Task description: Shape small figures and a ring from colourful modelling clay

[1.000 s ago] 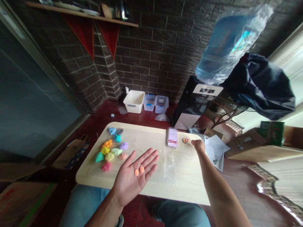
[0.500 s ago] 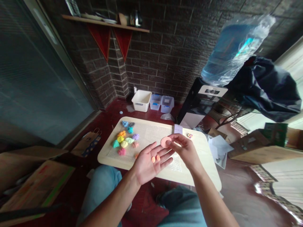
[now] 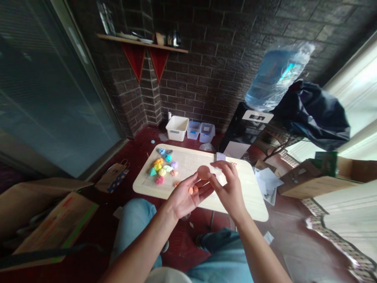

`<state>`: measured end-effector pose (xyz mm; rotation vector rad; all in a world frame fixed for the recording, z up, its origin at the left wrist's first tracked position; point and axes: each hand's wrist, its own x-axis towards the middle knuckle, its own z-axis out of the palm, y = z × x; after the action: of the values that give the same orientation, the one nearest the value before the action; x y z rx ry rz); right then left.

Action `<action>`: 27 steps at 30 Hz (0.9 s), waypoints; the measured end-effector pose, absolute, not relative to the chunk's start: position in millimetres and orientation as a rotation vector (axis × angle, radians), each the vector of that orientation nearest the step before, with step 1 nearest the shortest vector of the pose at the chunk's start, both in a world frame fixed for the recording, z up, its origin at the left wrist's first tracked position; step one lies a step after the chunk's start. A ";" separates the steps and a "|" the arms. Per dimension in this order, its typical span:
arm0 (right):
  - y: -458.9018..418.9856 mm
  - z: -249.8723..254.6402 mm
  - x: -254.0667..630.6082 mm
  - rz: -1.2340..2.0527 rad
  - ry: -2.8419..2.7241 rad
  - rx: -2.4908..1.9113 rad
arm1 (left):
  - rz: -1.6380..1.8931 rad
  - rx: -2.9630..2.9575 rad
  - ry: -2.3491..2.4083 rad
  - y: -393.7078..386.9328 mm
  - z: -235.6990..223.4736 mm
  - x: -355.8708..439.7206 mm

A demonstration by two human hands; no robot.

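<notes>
My left hand is turned palm up above the table, with two small orange clay pieces resting on its fingers. Its thumb and fingertips hold a flat round disc of pinkish-orange clay. Close on the right, my right hand has its thumb at the disc's edge, while its index finger is lifted away from it. Several lumps of coloured clay, among them yellow, green, pink and blue, lie on the left part of the cream table. An orange lump is partly hidden behind my left hand.
A phone and a small multicoloured clump lie at the table's far side. Beyond stand a white bin, clear plastic boxes and a water dispenser. Cardboard boxes flank the table.
My right index finger has lifted off the disc and the right hand has opened. The disc now sits at my left thumb and fingertips. The head view has shifted slightly.
</notes>
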<state>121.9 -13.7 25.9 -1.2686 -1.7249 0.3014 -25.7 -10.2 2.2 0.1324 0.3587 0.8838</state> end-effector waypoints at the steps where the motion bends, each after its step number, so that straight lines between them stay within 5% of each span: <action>1: -20.3 27.6 120.1 0.216 -1.777 -1.259 | 0.896 0.125 0.365 -11.7 2.2 -26.8; 16: -47.3 30.7 98.9 -0.144 -2.248 -1.388 | 0.920 0.125 0.284 -17.9 9.2 -30.3; 27: -19.6 55.6 117.6 0.425 -1.738 -1.246 | 1.018 0.173 0.404 -20.2 3.7 -34.6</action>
<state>117.6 -19.6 55.6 -1.2455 -1.7379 0.4253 -34.6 -20.2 3.7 0.1726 0.4045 1.0179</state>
